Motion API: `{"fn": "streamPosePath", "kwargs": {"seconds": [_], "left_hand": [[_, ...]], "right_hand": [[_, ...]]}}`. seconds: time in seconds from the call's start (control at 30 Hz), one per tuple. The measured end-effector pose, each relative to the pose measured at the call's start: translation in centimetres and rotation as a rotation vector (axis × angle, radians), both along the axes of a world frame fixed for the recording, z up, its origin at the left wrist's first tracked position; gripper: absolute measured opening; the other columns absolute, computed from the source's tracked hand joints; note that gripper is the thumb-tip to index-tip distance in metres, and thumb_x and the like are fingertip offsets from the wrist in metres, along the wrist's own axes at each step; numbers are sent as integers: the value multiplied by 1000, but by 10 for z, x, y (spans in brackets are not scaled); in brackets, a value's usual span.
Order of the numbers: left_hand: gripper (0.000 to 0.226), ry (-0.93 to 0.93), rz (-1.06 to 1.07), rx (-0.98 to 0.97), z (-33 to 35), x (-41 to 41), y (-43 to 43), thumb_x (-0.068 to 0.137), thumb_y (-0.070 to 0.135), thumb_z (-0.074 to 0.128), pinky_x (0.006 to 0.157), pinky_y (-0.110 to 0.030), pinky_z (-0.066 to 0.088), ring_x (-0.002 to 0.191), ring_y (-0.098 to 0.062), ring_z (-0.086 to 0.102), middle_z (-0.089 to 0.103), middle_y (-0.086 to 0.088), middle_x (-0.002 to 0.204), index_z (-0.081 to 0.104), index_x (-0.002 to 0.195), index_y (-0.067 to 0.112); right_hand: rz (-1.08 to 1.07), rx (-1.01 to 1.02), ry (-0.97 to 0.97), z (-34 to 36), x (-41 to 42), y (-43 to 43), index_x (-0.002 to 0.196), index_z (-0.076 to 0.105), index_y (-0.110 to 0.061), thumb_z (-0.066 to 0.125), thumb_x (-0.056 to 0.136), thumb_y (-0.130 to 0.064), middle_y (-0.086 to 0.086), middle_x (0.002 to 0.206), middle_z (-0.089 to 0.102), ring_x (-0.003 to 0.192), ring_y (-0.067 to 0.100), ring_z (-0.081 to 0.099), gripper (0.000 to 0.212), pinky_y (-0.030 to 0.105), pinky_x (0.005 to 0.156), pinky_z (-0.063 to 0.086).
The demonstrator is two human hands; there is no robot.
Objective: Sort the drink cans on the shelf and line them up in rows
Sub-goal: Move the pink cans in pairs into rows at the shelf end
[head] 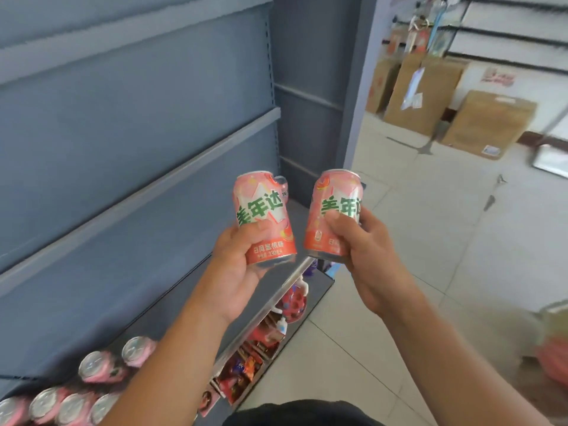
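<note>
At seven o'clock in our view, a cluster of pink cans [92,392] stands upright on the grey shelf [166,305], tops towards us. Just left of centre, our left hand [236,272] grips the lower half of the left can [264,213], its top leaning towards eleven o'clock. Just beside it but apart, the right can [336,210] leans towards one o'clock, with our right hand [368,256] wrapped round its lower part. Both are held in the air in front of the shelf. Snack packets [246,364] lie at six o'clock, and cardboard boxes [488,121] stand at two o'clock.
</note>
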State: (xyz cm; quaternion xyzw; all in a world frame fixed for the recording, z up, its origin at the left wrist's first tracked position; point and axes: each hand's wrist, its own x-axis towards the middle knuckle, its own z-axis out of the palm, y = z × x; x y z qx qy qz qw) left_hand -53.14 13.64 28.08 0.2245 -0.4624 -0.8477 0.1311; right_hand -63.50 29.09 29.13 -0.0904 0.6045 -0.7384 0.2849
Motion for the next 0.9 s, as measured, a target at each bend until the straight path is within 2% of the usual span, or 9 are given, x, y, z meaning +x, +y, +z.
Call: {"fn": "streamPosePath", "kwargs": {"seconds": [0.13,0.2,0.27,0.33,0.4,0.53,0.7,0.9], "left_hand": [[81,-36,-71,-86,-2,-32,8,58,34,82,89,-50,53,108,-35,62,66,-14,115,55,131,10],[98,-67,-97,-110,-4,-45,8,48,42,92,90,-50,53,110,-35,62,67,-12,116,54,133,11],[106,-77,-122,-111,-6,-59,6,41,50,95,89,-49,55,107,-32,65,68,-9,113,56,132,13],[102,-60,-158,-90,-8,-74,2,41,49,95,78,-45,59,100,-30,68,70,-7,107,58,128,14],[95,-49,-175,-78,-11,-92,-6,42,43,96,69,-41,59,95,-29,70,70,-7,104,59,125,15],[80,-77,-162,-101,-24,-132,-34,55,36,82,82,-44,58,106,-31,67,71,-6,107,57,129,15],[82,-113,-169,-113,-31,-181,-75,56,41,81,71,-34,55,102,-28,68,70,-8,109,57,130,16],[71,-137,-137,-129,-40,-220,-115,55,43,79,70,-35,56,94,-20,70,71,-6,105,63,120,19]], "right_hand": [[-77,-17,-21,-6,-25,13,114,58,-22,64,92,-21,-5,96,73,88,14,72,23,28,75,59],[-97,-13,-28,-9,-35,14,109,59,-25,63,93,-22,-8,91,74,85,12,72,17,25,72,59],[-109,-6,-23,-13,-46,12,105,60,-25,63,93,-20,-10,87,74,82,11,71,14,26,72,60],[-122,6,-12,-16,-59,6,102,61,-25,64,92,-18,-12,82,73,78,9,71,12,26,71,60],[-138,26,-8,-18,-74,-3,105,60,-24,67,90,-19,-9,88,74,80,10,71,18,26,69,59],[-204,48,-18,-21,-109,-30,123,50,-20,73,85,-18,3,110,66,89,14,71,45,24,64,57],[-192,82,-9,-19,-156,-71,128,44,-22,74,83,-14,3,109,63,84,10,71,54,25,61,57],[-137,146,5,-28,-195,-118,132,42,-23,77,82,-15,4,112,63,89,14,70,61,29,63,58]]}}
